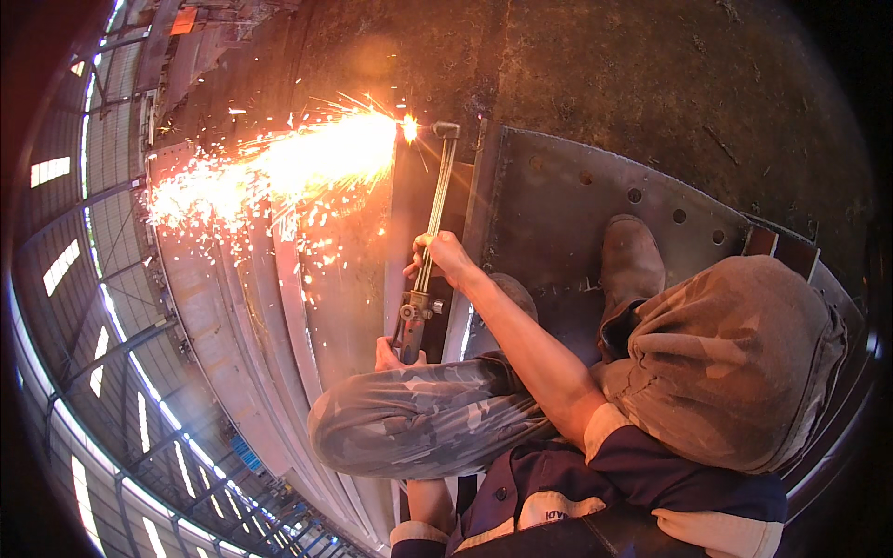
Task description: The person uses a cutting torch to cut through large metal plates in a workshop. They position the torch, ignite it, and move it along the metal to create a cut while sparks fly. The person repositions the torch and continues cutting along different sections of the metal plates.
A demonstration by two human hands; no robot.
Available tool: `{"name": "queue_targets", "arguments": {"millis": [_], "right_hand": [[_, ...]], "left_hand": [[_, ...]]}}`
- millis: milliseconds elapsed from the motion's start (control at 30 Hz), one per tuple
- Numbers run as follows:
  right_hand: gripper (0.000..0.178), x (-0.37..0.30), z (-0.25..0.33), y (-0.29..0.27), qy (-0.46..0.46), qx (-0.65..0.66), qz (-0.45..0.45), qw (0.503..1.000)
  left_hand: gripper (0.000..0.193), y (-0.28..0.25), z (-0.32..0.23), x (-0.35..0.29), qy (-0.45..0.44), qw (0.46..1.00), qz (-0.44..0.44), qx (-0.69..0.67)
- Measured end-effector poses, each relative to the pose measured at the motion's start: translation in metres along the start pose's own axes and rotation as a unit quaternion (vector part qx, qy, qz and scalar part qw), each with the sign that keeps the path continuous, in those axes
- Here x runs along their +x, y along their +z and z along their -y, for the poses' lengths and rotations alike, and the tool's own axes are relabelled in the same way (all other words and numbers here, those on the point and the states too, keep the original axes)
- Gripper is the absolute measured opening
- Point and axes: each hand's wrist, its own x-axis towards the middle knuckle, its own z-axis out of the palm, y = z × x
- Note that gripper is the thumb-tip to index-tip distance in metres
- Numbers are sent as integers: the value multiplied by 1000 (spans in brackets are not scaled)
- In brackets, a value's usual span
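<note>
A long cutting torch (437, 200) with brass-coloured tubes points away from me, its angled head at the far end. My right hand (446, 258) is closed around the tubes at mid-length. Lower down, my left hand (389, 354) grips the torch's handle beside the valve; my raised left knee hides part of that hand and the forearm. A small bright flame (409, 128) burns just left of the torch head, at the edge of a steel piece. From there a dense stream of sparks (326, 153) shoots left, its glare hiding the metal behind it.
I squat on steel; a boot (633, 260) stands on a plate (558, 232) with several round holes. Long steel beams (233, 325) run along the left under the falling sparks. Brown ground (651, 74) spreads beyond. Roof and wall framing (102, 251) curves along the left rim.
</note>
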Motion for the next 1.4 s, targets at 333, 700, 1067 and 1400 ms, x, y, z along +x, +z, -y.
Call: {"name": "queue_targets", "arguments": {"millis": [333,700,1067,1400], "right_hand": [[18,-1,-2,-2,-9,-16,-6,1000],[19,0,-2,-3,2,-12,4,1000],[19,-1,0,-2,8,-12,19,1000],[19,-2,-1,-3,27,3,20,999]], "left_hand": [[52,-7,0,1,-21,997,70,-22],[54,-2,4,0,-18,999,42,-21],[55,-1,10,0,25,998,43,-24],[54,2,7,-2,3,999,35,-26]]}}
